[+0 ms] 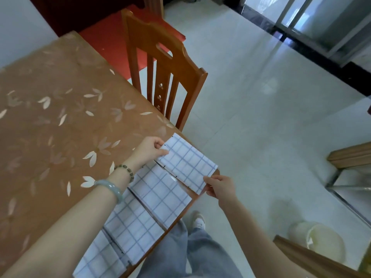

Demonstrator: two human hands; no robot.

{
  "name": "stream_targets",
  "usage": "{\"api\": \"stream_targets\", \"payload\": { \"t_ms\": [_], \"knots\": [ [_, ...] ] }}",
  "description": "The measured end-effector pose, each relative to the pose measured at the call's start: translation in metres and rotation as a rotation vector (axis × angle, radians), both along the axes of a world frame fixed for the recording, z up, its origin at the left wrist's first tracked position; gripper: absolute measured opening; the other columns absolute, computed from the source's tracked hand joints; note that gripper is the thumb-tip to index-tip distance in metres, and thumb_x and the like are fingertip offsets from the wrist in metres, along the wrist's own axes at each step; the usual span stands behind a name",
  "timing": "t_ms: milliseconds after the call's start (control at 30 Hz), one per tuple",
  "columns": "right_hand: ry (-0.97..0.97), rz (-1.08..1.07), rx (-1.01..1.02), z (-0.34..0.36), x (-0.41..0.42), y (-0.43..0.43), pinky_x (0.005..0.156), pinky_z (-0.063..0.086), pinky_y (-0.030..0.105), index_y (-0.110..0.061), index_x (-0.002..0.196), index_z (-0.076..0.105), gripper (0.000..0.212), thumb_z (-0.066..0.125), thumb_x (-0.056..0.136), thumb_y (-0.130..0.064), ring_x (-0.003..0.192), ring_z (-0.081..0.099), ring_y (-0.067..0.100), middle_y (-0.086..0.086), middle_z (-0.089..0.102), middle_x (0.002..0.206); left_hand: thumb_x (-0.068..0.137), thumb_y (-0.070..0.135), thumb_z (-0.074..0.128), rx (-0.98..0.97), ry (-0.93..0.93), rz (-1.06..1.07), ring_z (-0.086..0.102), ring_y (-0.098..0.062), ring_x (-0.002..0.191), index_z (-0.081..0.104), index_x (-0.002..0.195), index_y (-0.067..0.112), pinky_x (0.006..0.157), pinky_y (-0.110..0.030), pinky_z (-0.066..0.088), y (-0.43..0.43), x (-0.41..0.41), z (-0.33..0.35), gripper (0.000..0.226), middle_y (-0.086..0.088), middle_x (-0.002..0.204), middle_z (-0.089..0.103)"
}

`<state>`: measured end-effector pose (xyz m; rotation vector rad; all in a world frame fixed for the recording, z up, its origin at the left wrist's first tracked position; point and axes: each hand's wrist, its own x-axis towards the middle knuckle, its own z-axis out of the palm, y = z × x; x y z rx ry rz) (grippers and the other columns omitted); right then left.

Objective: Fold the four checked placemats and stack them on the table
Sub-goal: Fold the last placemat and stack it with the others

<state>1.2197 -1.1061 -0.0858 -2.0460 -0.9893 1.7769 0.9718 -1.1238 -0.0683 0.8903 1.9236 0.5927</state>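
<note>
Checked placemats: 4 on table (50,121), both hands (149,150) pinching far one (188,162).

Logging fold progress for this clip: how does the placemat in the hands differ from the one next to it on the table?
The held placemat is gripped at opposite ends by the left hand and right hand; the next placemat is untouched. The held one is lifted and juts past the table edge; the next lies flat. Both share the blue-on-white check.
</note>
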Motion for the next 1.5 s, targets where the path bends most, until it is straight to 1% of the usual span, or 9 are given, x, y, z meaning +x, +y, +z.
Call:
{"api": "stream_targets", "payload": {
  "t_ms": [133, 600, 833, 967, 1067, 1200, 1267, 1367, 1500],
  "knots": [
    [-0.068, 0.02, -0.042, -0.015, -0.002, -0.009, 0.053, 0.051, 0.026, -0.004, 0.073, 0.067, 0.012, 0.073, 0.081, -0.011, 0.058, 0.065, 0.021, 0.011, 0.07, 0.066, 0.079, 0.02, 0.074, -0.042, 0.131, -0.146, 0.066, -0.022, 0.079, 0.068, 0.086, 0.015, 0.07, -0.032, 0.05, 0.006, -0.002, -0.017, 0.011, -0.004, 0.083, 0.071],
    [-0.207, 0.158, -0.009, -0.027, -0.004, -0.002, 0.049, 0.04, 0.023, -0.01, 0.065, 0.063, 0.021, 0.072, 0.082, -0.019, 0.052, 0.049, 0.014, 0.003, 0.059, 0.063, 0.083, 0.019, 0.069, 0.0, 0.252, -0.121, 0.06, -0.017, 0.076, 0.053, 0.092, 0.016, 0.066, -0.034, 0.049, 0.009, 0.01, -0.044, 0.019, -0.003, 0.083, 0.063],
    [-0.269, 0.338, 0.142, -0.008, 0.003, 0.002, 0.049, 0.033, 0.023, -0.01, 0.062, 0.049, 0.033, 0.061, 0.088, -0.027, 0.05, 0.04, 0.012, -0.002, 0.047, 0.058, 0.091, 0.035, 0.059, 0.053, 0.482, -0.119, 0.042, -0.022, 0.109, 0.053, 0.117, 0.012, 0.089, -0.028, 0.033, -0.005, 0.016, -0.033, 0.035, -0.003, 0.115, 0.051],
    [-0.415, 0.743, 0.779, -0.003, 0.013, 0.0, 0.073, 0.044, 0.029, -0.011, 0.086, 0.066, 0.006, 0.063, 0.084, -0.015, 0.086, 0.055, 0.022, 0.005, 0.06, 0.093, 0.094, 0.036, 0.053, 0.106, 0.595, 0.043, 0.04, -0.026, 0.12, 0.053, 0.122, 0.012, 0.099, -0.036, 0.036, -0.058, 0.023, -0.006, 0.036, -0.007, 0.133, 0.047],
    [-0.447, 1.088, 1.115, -0.012, 0.016, 0.008, 0.092, 0.041, 0.046, -0.014, 0.116, 0.064, 0.033, 0.05, 0.087, -0.026, 0.114, 0.049, 0.035, 0.016, 0.057, 0.126, 0.096, 0.035, 0.049, 0.1, 0.589, 0.106, 0.023, -0.03, 0.14, 0.042, 0.138, 0.011, 0.112, -0.039, 0.023, -0.1, 0.053, 0.001, 0.048, -0.013, 0.15, 0.032],
    [-0.459, 1.429, 1.121, -0.023, 0.017, 0.016, 0.107, 0.028, 0.049, -0.021, 0.139, 0.043, 0.049, 0.017, 0.101, -0.038, 0.134, 0.032, 0.036, 0.018, 0.039, 0.147, 0.093, 0.062, 0.01, -0.099, 0.568, 0.006, 0.008, -0.029, 0.149, 0.02, 0.152, 0.016, 0.118, -0.04, 0.01, -0.136, 0.117, -0.021, 0.075, -0.011, 0.161, 0.013],
    [-0.477, 1.519, 1.07, -0.025, 0.019, 0.014, 0.109, 0.024, 0.047, -0.021, 0.142, 0.036, 0.052, 0.012, 0.1, -0.039, 0.136, 0.03, 0.035, 0.018, 0.039, 0.147, 0.092, 0.065, -0.004, -0.171, 0.594, -0.054, 0.018, -0.033, 0.146, 0.022, 0.152, 0.018, 0.116, -0.045, 0.013, -0.146, 0.146, -0.035, 0.08, -0.013, 0.158, 0.021],
    [-0.483, 1.601, 1.059, -0.03, 0.028, 0.016, 0.108, 0.024, 0.048, -0.019, 0.144, 0.037, 0.053, 0.013, 0.1, -0.04, 0.137, 0.031, 0.037, 0.018, 0.038, 0.148, 0.097, 0.06, 0.005, -0.219, 0.633, -0.009, 0.035, -0.039, 0.138, 0.032, 0.147, 0.019, 0.115, -0.055, 0.019, -0.15, 0.174, -0.047, 0.07, -0.017, 0.151, 0.037],
    [-0.466, 1.724, 1.088, -0.038, 0.039, 0.019, 0.105, 0.029, 0.053, -0.02, 0.142, 0.042, 0.055, 0.014, 0.101, -0.042, 0.138, 0.03, 0.039, 0.018, 0.036, 0.149, 0.096, 0.058, 0.02, -0.242, 0.676, 0.09, 0.03, -0.038, 0.141, 0.031, 0.148, 0.024, 0.112, -0.058, 0.013, -0.148, 0.198, -0.059, 0.064, -0.017, 0.152, 0.035]
  ]
}}
